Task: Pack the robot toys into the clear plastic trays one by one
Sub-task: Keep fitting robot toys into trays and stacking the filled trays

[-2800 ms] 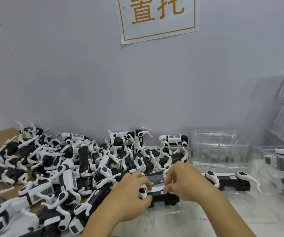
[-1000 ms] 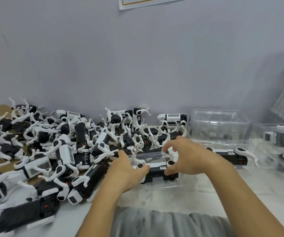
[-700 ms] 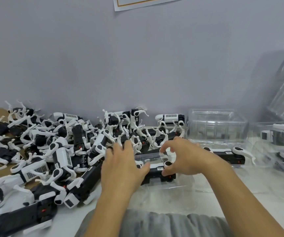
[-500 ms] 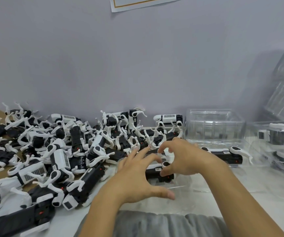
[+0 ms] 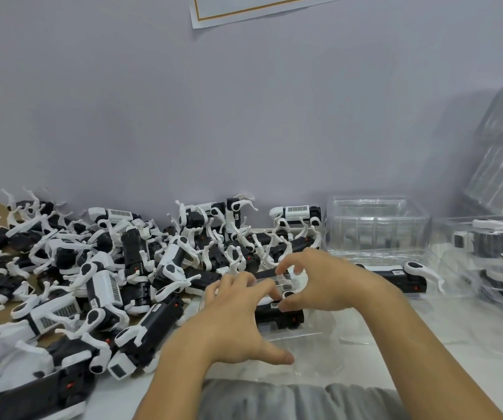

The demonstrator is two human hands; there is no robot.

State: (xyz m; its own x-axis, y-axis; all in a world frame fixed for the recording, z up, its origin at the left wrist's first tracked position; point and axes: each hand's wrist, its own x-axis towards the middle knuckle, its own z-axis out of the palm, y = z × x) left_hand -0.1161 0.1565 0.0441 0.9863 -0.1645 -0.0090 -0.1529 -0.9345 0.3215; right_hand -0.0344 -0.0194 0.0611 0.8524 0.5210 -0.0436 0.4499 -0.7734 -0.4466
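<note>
Head view: both hands (image 5: 277, 301) on robot toy (image 5: 280, 313)

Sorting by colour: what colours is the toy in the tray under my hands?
Black and white robot toy, head view.

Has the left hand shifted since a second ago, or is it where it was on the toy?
Yes. The left hand has opened and lifted off the robot toy in the clear tray, fingers now spread toward the pile of toys.
</note>
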